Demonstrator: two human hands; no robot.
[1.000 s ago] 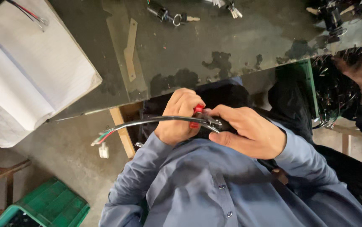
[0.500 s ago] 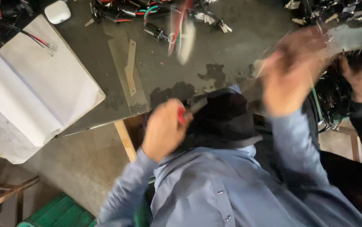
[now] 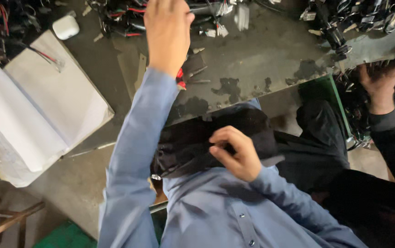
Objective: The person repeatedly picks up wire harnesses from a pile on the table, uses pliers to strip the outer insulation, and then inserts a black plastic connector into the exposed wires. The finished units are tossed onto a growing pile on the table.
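Two hands | left hand (image 3: pixel 167 32) over wire pile (image 3: pixel 160 16), grip unclear | right hand (image 3: pixel 234 154) pinching black cloth (image 3: pixel 193 142)

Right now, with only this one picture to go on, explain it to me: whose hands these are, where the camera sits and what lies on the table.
There is no machine here, only a person in a blue shirt. The camera sits on their head and looks down past their chest. Their left hand reaches up to a pile of wires at the far side of the worn grey table; whether it grips anything is hidden. Their right hand rests, fingers curled, on a dark cloth in the lap. On the table lie an open notebook, a small white case and a red-handled tool. The hand at the right is another person's.
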